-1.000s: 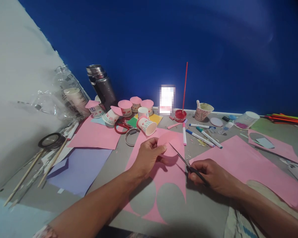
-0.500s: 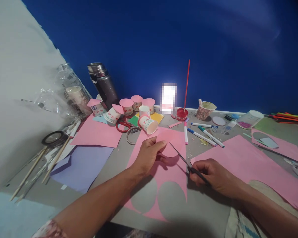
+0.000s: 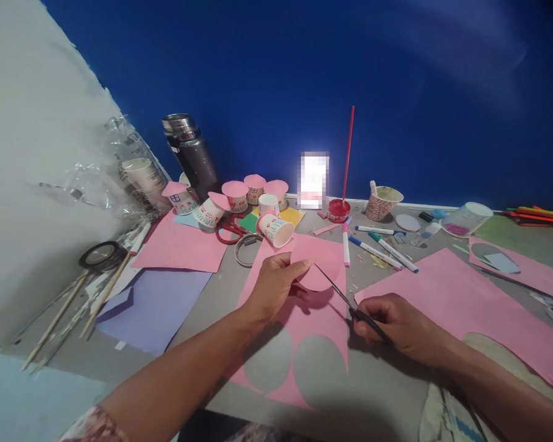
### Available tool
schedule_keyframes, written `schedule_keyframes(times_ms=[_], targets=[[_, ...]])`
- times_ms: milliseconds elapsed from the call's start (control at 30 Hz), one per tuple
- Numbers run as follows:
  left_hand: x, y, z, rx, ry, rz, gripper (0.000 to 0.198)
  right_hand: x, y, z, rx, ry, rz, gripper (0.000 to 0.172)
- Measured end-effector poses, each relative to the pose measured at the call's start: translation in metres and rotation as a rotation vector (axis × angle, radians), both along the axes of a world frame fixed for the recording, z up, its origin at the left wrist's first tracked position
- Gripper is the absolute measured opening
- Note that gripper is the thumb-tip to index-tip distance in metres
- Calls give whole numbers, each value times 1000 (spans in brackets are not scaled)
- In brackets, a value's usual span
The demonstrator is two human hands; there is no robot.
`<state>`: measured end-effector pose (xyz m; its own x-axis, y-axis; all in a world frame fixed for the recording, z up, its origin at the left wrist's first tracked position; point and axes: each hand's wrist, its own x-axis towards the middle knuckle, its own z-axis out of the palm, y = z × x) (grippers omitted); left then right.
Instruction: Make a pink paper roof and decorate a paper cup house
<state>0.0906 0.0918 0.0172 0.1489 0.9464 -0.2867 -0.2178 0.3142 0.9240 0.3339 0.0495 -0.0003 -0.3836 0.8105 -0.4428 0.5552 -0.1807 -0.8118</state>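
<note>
My left hand (image 3: 276,285) pinches a pink paper circle (image 3: 314,273) just above the table, bending its top edge over. My right hand (image 3: 396,325) grips small dark scissors (image 3: 345,298); their blades point up and left and reach the circle's right edge. Under both hands lies a pink paper sheet (image 3: 320,322) with two round holes cut out near its front edge.
Behind stand several small paper cups with pink lids (image 3: 235,196), a cup on its side (image 3: 275,230), red scissors (image 3: 225,232), a tape ring (image 3: 245,250), a dark flask (image 3: 191,153), a red paint pot (image 3: 337,210), and markers (image 3: 382,248). More pink sheets (image 3: 447,301) lie right, purple paper (image 3: 154,307) left.
The pink circle has been folded over by my left fingers, from nearly flat to a half shape. The scissors stay at its right edge. The view has shifted slightly.
</note>
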Motion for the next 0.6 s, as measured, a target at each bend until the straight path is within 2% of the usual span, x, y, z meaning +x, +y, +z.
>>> schedule_keyframes(times_ms=[233, 600], targets=[[0, 0, 3, 9, 10, -9, 29, 2, 0, -5, 14, -30, 9, 37], [-1, 1, 1, 1, 1, -17, 27, -3, -1, 4, 17, -39, 5, 33]])
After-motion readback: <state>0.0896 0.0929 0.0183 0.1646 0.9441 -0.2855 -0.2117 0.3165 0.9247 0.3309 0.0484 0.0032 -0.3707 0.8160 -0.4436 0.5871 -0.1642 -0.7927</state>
